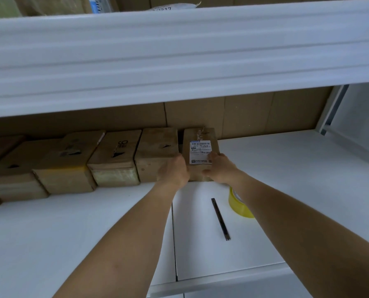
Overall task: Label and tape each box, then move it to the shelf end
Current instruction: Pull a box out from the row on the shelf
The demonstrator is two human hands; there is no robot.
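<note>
A small brown cardboard box (197, 135) with a white shipping label (199, 150) on top and clear tape over its far end sits on the white shelf (286, 179), at the right end of a row of boxes. My left hand (173, 169) grips its near left corner. My right hand (220, 167) holds its near right side, fingers lying on the label's lower corner. A roll of yellow tape (240, 206) stands just behind my right forearm, partly hidden by it.
Several unlabeled brown boxes (114, 155) line the shelf to the left of the labeled one. A dark slim blade tool (221, 219) lies on the shelf between my forearms. A white upper shelf beam (179, 57) hangs overhead. Cardboard sheets (254, 112) back the shelf.
</note>
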